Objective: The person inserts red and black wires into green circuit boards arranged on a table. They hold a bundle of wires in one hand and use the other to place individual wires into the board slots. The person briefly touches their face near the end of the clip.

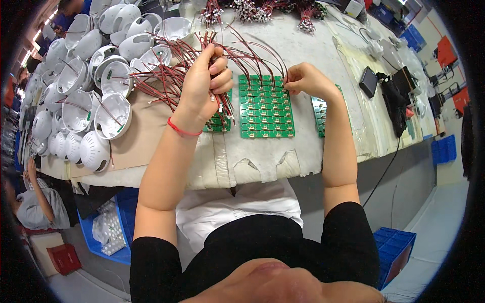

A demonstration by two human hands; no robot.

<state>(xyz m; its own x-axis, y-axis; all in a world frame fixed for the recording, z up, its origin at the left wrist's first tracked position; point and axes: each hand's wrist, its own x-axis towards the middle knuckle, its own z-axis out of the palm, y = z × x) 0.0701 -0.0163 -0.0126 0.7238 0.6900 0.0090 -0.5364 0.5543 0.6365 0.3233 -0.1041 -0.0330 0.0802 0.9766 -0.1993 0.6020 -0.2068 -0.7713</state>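
Note:
My left hand [209, 81] is closed round a bundle of thin red-and-black wires [164, 76], their ends fanning out to the left and below the fist. In front of me on the table lies a green circuit board panel [267, 113] with rows of small pale connectors. At its far right corner my right hand [308, 81] pinches something too small to make out, likely hidden by the fingertips. Several wires arch over the panel's far edge and meet its top row. A second green panel [217, 122] is partly covered by my left hand, and a third [320, 116] by my right forearm.
White plastic housings [113, 116] are heaped along the table's left side. More wire bundles [247, 10] lie at the far edge. To the right are a small black box [369, 82] and a black bag [396, 103]. Blue crates [391, 252] stand below. Another person [43, 202] sits at left.

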